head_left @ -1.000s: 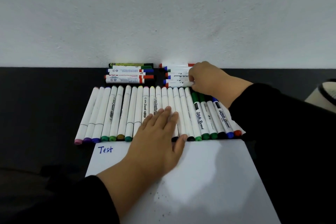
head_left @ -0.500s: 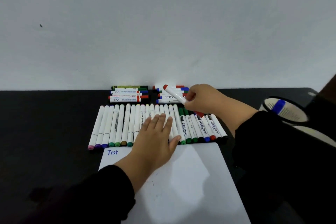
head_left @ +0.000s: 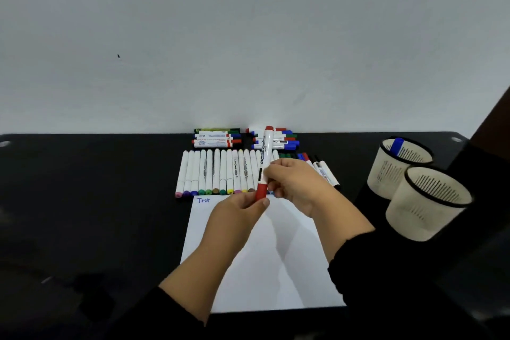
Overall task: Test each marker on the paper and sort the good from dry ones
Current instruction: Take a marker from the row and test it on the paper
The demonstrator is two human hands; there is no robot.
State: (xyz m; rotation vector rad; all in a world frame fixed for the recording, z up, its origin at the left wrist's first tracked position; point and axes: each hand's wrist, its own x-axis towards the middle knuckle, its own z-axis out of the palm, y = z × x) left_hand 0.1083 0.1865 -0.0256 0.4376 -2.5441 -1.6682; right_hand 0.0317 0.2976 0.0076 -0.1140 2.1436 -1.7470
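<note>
A red-capped whiteboard marker (head_left: pixel 265 157) stands nearly upright above the far edge of the white paper (head_left: pixel 262 270). My right hand (head_left: pixel 294 188) grips its white barrel. My left hand (head_left: pixel 237 215) pinches the red cap at its lower end. The paper has "Test" written in blue at its top left corner. Behind my hands, a row of white markers (head_left: pixel 218 171) lies side by side on the black table. Two stacks of markers lie against the wall, a left stack (head_left: pixel 216 139) and a right stack (head_left: pixel 281 138).
Two pale mesh cups stand at the right: the far cup (head_left: pixel 397 171) holds a blue-capped marker (head_left: pixel 396 145), and the near cup (head_left: pixel 425 207) shows nothing inside. A white wall rises behind the black table (head_left: pixel 82 201). More whiteboard markers (head_left: pixel 321 167) lie right of my hands.
My right hand lifted the red marker from the back stack and brought it upright over the paper's top edge. My left hand left the marker row and took hold of the cap.
</note>
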